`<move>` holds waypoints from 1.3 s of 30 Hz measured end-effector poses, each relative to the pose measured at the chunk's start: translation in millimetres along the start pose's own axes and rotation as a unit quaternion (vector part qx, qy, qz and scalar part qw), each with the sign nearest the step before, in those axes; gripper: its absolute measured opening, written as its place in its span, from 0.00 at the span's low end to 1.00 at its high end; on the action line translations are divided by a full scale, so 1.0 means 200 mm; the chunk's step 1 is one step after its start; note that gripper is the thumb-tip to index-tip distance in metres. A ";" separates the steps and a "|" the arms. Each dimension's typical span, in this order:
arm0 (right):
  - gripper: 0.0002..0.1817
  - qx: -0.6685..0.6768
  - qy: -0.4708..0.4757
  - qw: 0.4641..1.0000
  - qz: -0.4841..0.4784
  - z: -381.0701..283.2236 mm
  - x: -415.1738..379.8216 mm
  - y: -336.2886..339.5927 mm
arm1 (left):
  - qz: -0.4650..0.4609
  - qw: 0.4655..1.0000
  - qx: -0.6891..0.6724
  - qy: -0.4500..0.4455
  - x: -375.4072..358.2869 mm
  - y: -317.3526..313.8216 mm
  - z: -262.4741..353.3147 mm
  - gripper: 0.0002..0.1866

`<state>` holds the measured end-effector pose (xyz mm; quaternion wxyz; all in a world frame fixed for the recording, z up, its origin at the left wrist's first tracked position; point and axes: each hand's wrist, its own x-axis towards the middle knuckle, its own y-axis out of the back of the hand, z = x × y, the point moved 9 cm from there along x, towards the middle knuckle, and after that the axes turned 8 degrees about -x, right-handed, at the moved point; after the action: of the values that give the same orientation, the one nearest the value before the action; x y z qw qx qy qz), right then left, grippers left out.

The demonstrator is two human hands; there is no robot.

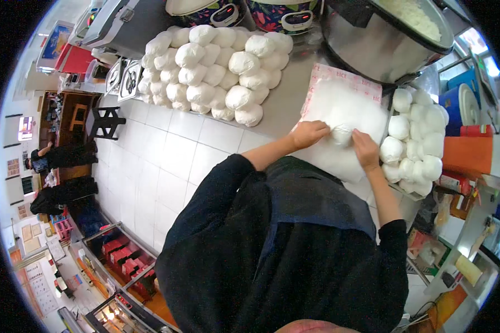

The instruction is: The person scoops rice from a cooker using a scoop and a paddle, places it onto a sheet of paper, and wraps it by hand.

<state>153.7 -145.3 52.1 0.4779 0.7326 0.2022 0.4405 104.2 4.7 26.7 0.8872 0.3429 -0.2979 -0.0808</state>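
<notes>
Between my two hands a round white bundle (pixel 340 135) lies on a stack of thin white sheets (pixel 353 105). My left hand (pixel 311 134) pinches the wrapping at the bundle's left side. At its right side my right hand (pixel 365 149) has its fingers pressed together on the sheet's edge. The bundle's contents are hidden by the wrapping. Under the sheets, pink-printed white paper (pixel 322 83) shows at the top and left.
Many wrapped white balls (pixel 191 75) are piled left of the sheets, and more (pixel 414 139) fill a tray at the right. A large steel pot (pixel 372 44) of white rice stands behind. Two people (pixel 66 158) are far left, near a black stool (pixel 106 123).
</notes>
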 end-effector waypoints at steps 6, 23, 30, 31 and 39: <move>0.22 -0.100 0.005 0.994 -0.033 -0.13 0.01 0.07 | 0.068 0.996 0.061 0.019 0.01 0.09 0.16 0.14; 0.20 0.456 -0.470 0.754 -0.052 0.09 -0.08 -0.30 | 0.190 0.947 -0.024 0.259 0.16 -0.30 -0.29 0.08; 0.14 0.509 -0.484 0.712 -0.020 0.09 -0.05 -0.37 | -0.060 0.956 0.016 0.287 0.23 -0.07 -0.08 0.17; 0.10 0.445 -0.496 0.745 -0.026 0.11 -0.05 -0.36 | -0.134 0.941 0.009 0.311 0.22 -0.08 -0.09 0.17; 0.06 0.139 -0.288 0.947 0.021 -0.06 0.22 -0.29 | 0.157 0.914 0.051 0.371 0.14 -0.03 -0.34 0.17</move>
<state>174.0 -81.0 22.6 0.3999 0.8914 0.1000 0.1886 166.7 29.9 -4.1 0.9165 0.3417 -0.0012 0.2081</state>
